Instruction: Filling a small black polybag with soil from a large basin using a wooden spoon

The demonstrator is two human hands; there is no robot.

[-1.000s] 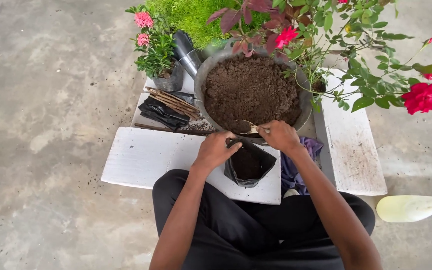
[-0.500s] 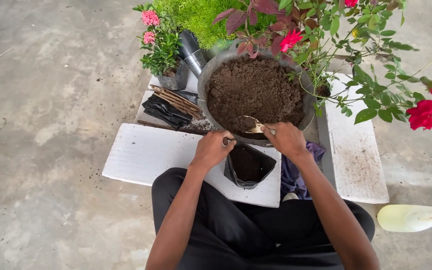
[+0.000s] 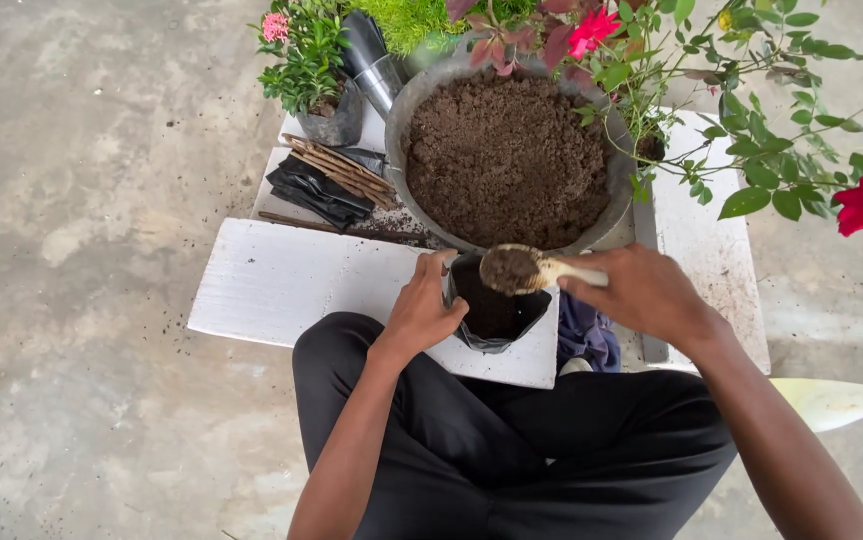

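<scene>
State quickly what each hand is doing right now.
Left hand: closed on the bag rim.
Right hand: closed, holding the spoon of soil.

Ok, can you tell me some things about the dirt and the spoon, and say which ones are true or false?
1. The right hand holds a pale wooden spoon heaped with brown soil. True.
2. The spoon hangs over the small black plastic grow bag. True.
3. The left hand rests flat on the white foam board. False: it grips the bag's rim.
4. The big round grey metal basin is empty. False: it is full of brown soil.
5. A bundle of brown sticks lies left of the basin. True.
</scene>
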